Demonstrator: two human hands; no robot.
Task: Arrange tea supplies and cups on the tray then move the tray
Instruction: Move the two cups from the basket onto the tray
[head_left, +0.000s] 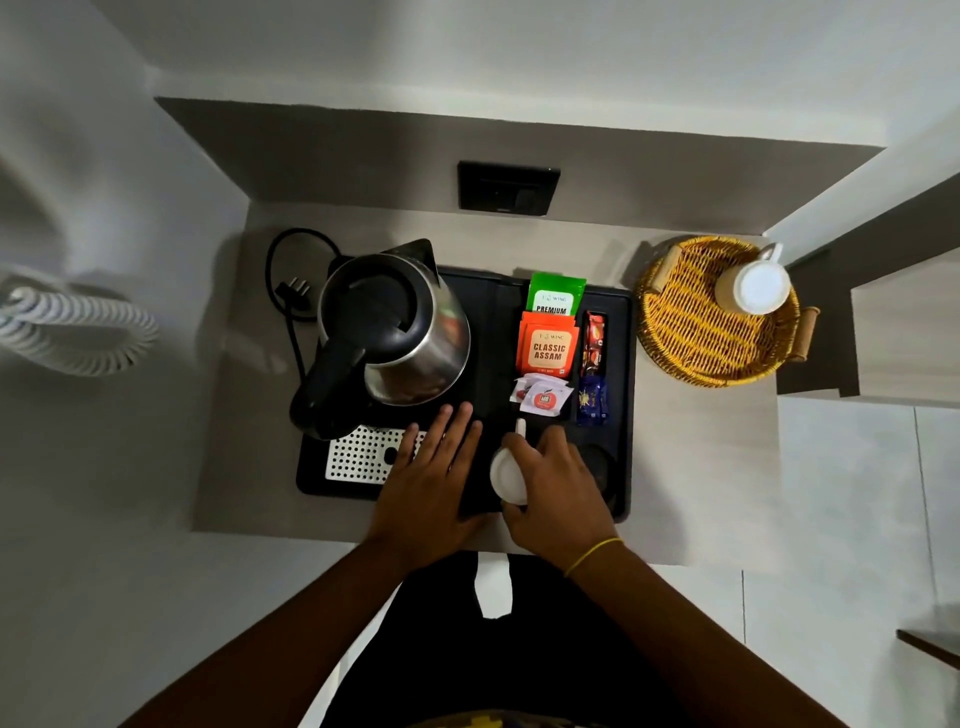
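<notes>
A black tray (621, 322) lies on a grey counter. On it stand a steel kettle (395, 332), a green tea packet (555, 295), an orange tea packet (548, 349), small white sachets (540, 397) and red and blue sachets (594, 364). My right hand (558, 488) is closed around an upturned white cup (506, 475) at the tray's front. My left hand (431, 478) rests flat on the tray beside it, fingers spread, holding nothing. A second white cup (756, 286) sits upturned in a yellow wicker basket (696, 338) to the right.
A perforated metal drip plate (361, 454) sits at the tray's front left. The kettle's black cord and plug (291, 288) lie at the back left. A black wall socket (508, 187) is behind. A coiled white cord (78, 327) hangs at far left.
</notes>
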